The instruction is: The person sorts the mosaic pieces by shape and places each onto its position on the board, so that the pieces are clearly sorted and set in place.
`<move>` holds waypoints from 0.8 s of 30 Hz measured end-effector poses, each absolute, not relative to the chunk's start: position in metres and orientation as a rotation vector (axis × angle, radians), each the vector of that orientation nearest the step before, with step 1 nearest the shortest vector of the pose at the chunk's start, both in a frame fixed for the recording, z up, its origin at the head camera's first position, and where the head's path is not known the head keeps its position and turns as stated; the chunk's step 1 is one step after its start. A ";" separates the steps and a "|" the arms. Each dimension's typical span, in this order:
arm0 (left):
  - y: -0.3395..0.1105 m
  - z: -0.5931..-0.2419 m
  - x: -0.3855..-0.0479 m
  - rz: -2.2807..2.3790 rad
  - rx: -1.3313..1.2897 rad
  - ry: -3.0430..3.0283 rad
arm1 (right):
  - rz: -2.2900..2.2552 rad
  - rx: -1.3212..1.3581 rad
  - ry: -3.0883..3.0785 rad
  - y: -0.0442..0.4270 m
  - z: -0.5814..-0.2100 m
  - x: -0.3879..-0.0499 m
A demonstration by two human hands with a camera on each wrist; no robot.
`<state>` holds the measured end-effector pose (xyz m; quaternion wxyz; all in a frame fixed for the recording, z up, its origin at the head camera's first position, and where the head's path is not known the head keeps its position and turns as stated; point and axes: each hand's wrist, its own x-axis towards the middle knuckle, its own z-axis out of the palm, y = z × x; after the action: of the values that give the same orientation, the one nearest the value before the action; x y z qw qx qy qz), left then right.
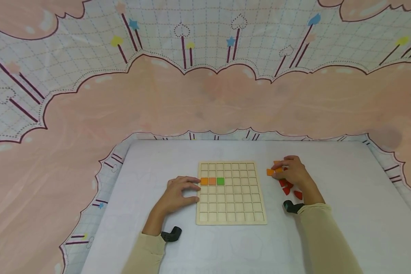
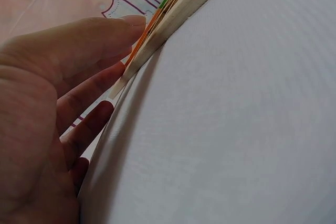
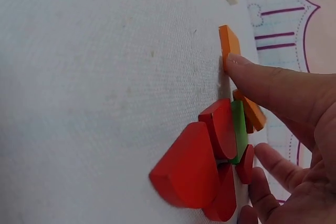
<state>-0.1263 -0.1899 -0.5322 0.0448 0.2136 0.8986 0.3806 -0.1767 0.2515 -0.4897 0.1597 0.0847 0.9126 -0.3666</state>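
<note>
A square wooden grid board (image 1: 231, 205) lies on the white table. Along one row near its left edge sit an orange tile (image 1: 204, 181), a salmon tile (image 1: 212, 181) and a green tile (image 1: 220, 181). The left hand (image 1: 179, 194) rests at the board's left edge, fingers and thumb spread; the left wrist view shows this hand (image 2: 58, 77) beside the board's rim (image 2: 152, 43). Over the loose pieces, the right hand (image 1: 292, 173) touches an orange piece (image 3: 229, 43) with its thumb, its other fingers (image 3: 278, 166) loosely spread. Red pieces (image 3: 189, 169) and a green piece (image 3: 239, 129) lie beside it.
Below the right hand, a separate red piece (image 1: 298, 195) lies near the wrist. Black wrist devices are on the left wrist (image 1: 171, 234) and right wrist (image 1: 292, 207). A patterned pink and white cloth (image 1: 205, 102) stands behind the table (image 1: 164, 152).
</note>
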 end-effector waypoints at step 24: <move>-0.189 -0.532 -0.127 1.178 0.670 2.747 | -1.065 0.175 2.601 0.254 -0.488 -0.175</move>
<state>-0.1265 -0.1890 -0.5316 0.0393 0.2184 0.8961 0.3843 -0.1753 0.2539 -0.4876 0.1621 0.0615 0.9114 -0.3733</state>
